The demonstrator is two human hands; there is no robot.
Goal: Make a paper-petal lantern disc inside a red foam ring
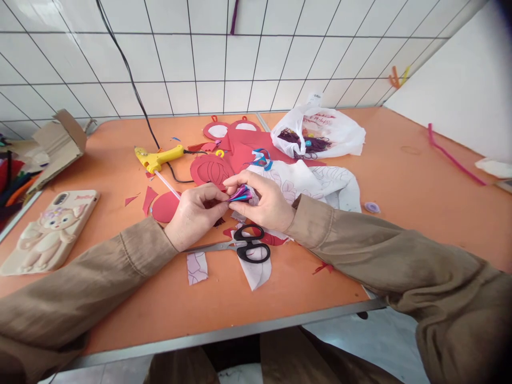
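A small shiny purple and blue folded piece [241, 194] is held between both hands above the middle of the orange table [168, 304]. My left hand [197, 212] pinches its left end with thumb and fingertips. On the other side, my right hand [266, 200] grips it between thumb and forefinger. Just below the hands lie scissors [251, 244] with black handles, their blades pointing left. White printed fabric [316, 184] spreads beyond my right hand, and red cut pieces [211, 169] lie behind the hands.
A yellow glue gun [160, 157] with a black cord lies behind my left hand. A phone [52, 232] in a cartoon case and a cardboard box [64, 141] are at the left. A white plastic bag [340, 130] of yarn stands at the back right.
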